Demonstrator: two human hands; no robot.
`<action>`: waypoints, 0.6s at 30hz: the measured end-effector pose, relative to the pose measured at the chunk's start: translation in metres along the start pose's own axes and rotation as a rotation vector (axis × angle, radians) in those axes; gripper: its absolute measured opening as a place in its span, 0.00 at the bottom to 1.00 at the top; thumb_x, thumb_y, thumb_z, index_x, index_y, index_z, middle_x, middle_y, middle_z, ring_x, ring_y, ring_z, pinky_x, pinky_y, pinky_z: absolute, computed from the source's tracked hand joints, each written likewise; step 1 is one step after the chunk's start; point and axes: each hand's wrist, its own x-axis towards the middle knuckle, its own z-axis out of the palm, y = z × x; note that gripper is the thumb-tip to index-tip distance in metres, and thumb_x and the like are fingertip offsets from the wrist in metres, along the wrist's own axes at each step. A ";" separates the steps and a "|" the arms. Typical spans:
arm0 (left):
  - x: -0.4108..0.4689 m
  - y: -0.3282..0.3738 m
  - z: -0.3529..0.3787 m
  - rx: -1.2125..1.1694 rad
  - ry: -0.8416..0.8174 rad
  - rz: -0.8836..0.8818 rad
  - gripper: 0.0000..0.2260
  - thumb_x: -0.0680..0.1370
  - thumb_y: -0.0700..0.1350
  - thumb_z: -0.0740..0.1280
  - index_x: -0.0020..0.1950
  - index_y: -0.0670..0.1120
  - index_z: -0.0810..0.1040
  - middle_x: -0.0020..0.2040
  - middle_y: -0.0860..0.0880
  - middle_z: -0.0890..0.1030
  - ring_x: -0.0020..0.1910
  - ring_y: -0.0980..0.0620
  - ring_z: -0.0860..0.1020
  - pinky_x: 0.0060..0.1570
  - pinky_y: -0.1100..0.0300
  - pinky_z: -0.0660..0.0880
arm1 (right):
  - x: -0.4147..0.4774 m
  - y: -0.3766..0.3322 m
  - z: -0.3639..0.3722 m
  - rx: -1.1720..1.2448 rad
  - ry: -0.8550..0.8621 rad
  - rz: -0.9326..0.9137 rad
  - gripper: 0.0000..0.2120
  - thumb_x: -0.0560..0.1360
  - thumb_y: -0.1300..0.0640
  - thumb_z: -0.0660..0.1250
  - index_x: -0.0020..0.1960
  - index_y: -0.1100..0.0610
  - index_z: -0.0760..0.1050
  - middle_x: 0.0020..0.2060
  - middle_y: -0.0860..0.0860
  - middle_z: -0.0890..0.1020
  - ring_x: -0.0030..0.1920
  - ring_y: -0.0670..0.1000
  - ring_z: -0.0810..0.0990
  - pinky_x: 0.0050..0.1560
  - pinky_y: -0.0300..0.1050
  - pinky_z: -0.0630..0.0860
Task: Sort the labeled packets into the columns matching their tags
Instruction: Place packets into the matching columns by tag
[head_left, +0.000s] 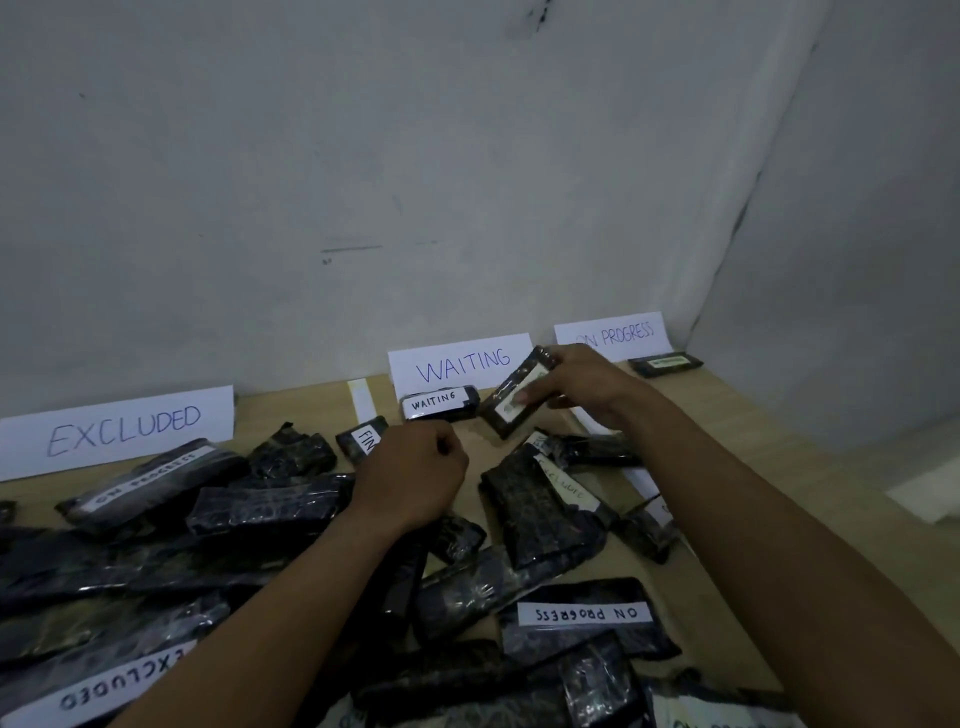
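The right hand (576, 384) is stretched forward, its forearm coming in from the lower right. It grips a packet (514, 395) by the far end, and the thumb lies on the packet's white label. This held packet is tilted, with the near end lower, and the writing on its label is too blurred to read.

The left hand (410, 467) is nearer and to the left of the right hand. Its fingers are curled into a fist, the back turned up, and no packet is seen inside it.

The packets are flat and rectangular, black, wrapped in shiny crinkled film, each with a paper strip. Just beyond the left hand lies a packet marked WAITING (439, 402), in front of the white WAITING sign (460, 361). Beyond the right hand stands the ON PROGRESS sign (613, 335). Far left of the left hand is the EXCLUDED sign (119, 431). Under both forearms a loose pile of packets (260, 561) covers the pale wooden table (727, 467).
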 end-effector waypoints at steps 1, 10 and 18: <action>0.001 -0.001 0.001 -0.018 -0.004 0.011 0.08 0.75 0.46 0.64 0.37 0.51 0.79 0.38 0.56 0.81 0.40 0.55 0.79 0.43 0.55 0.78 | 0.000 0.000 -0.007 0.147 0.039 -0.017 0.15 0.63 0.71 0.75 0.48 0.64 0.79 0.43 0.59 0.84 0.46 0.58 0.83 0.54 0.54 0.80; -0.001 -0.002 0.005 -0.011 -0.137 0.131 0.07 0.76 0.44 0.63 0.43 0.50 0.81 0.43 0.55 0.81 0.44 0.55 0.78 0.48 0.54 0.77 | 0.011 0.024 -0.067 0.010 0.470 -0.101 0.15 0.66 0.74 0.70 0.43 0.56 0.77 0.41 0.56 0.82 0.41 0.55 0.80 0.38 0.44 0.76; 0.000 -0.004 0.004 -0.033 -0.155 0.137 0.06 0.77 0.46 0.63 0.44 0.50 0.81 0.46 0.54 0.81 0.45 0.55 0.77 0.49 0.54 0.77 | 0.023 0.068 -0.074 -0.806 0.447 -0.001 0.11 0.72 0.61 0.64 0.48 0.47 0.80 0.54 0.54 0.82 0.55 0.58 0.77 0.55 0.48 0.75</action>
